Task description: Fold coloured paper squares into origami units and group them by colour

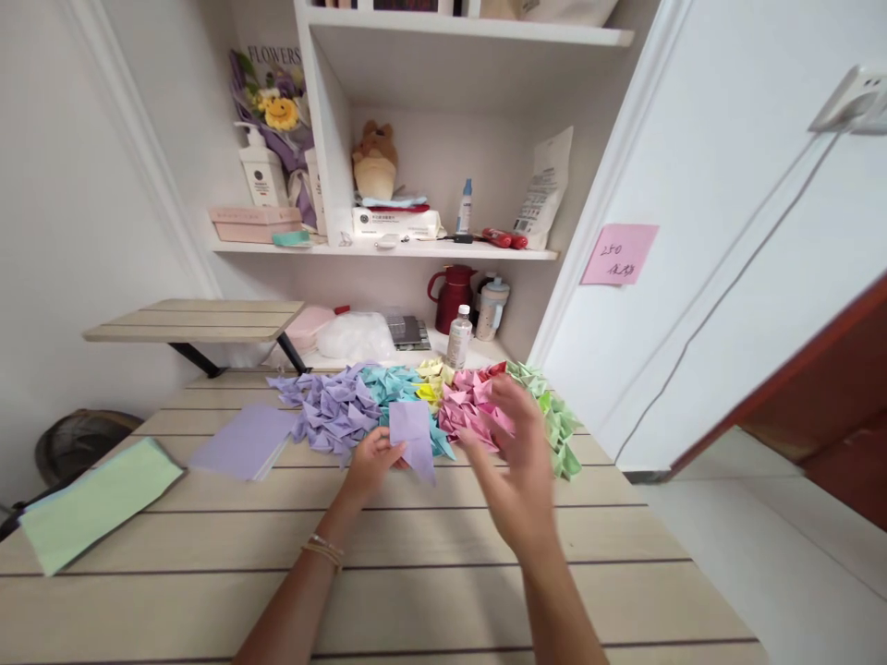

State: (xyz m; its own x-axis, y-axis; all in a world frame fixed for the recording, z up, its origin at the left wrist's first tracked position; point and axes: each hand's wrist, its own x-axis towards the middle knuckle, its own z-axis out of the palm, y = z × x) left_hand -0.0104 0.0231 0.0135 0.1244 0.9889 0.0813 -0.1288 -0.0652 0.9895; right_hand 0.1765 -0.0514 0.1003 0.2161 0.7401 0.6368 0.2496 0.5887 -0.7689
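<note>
Between the thumb and fingers of my left hand (374,464) is a sheet of purple origami paper (413,434), partly folded, held up off the table. My right hand (516,471) is raised to the right of that paper, blurred, its fingers spread with nothing in them. Beyond both hands lie heaps of folded paper pieces: purple ones (336,411), teal ones (394,380), pink ones (463,406) and green ones (561,429). A few yellow pieces (428,392) sit between the teal and pink heaps.
A purple paper stack (239,443) and a green paper stack (103,499) lie at the left of the slatted table (388,591). A small raised shelf (198,319) stands behind them. A clear bottle (458,338) and a red jug (454,297) stand at the back.
</note>
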